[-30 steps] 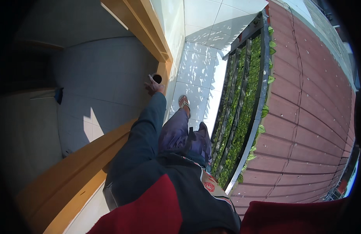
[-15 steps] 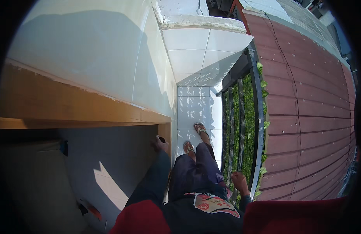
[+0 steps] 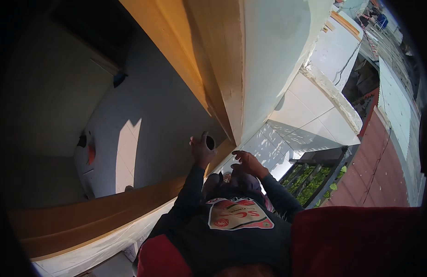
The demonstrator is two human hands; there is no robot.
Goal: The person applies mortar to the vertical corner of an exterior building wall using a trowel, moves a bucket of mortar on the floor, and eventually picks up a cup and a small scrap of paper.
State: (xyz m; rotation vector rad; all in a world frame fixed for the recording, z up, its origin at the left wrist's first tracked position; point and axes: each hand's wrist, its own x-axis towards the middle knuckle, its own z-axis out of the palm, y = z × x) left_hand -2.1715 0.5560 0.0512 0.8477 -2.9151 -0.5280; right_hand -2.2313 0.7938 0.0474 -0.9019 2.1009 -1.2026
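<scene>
My left hand (image 3: 202,154) is closed around a small round, cup-like thing (image 3: 210,142) with a dark top. It is held over the doorway sill, beside the wooden door frame (image 3: 225,111). Close to its right, my right hand (image 3: 249,164) is raised in front of my body with fingers apart and slightly bent. Nothing shows in it. The two hands do not touch. My knees and one foot are partly seen below them.
Left of the frame lies a dim room with a grey floor (image 3: 162,111) and a sunlit patch. To the right are a tiled ledge (image 3: 310,104), a dark metal railing (image 3: 326,177) with green leaf panels, and a red metal roof (image 3: 368,171). A wooden sill (image 3: 107,205) crosses the lower left.
My view has turned left toward the doorway. My right hand has come from beside the railing to near my left hand, which still holds the cup-like thing.
</scene>
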